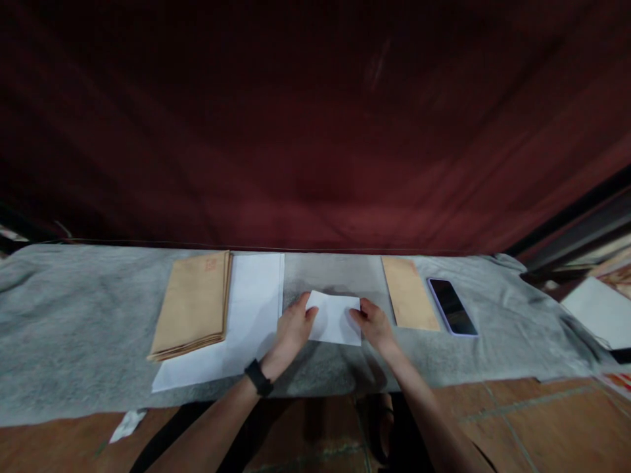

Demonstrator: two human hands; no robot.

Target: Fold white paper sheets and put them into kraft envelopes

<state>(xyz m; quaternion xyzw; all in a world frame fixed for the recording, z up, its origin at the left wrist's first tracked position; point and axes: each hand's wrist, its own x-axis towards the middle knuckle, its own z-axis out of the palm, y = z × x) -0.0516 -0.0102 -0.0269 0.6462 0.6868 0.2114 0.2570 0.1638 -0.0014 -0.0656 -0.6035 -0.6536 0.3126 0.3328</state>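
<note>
A small white sheet of paper, seemingly folded, is held up between both hands in the middle of the table. My left hand grips its left edge, thumb on top, with a dark watch on the wrist. On the opposite edge, my right hand pinches the paper the same way. Left of my hands lies a stack of brown envelopes, partly covering large white paper sheets. A single brown envelope rests to the right of my right hand.
A phone in a light purple case lies beyond the single envelope. Grey cloth covers the table, and a dark red curtain hangs behind it. A crumpled white scrap is on the tiled floor.
</note>
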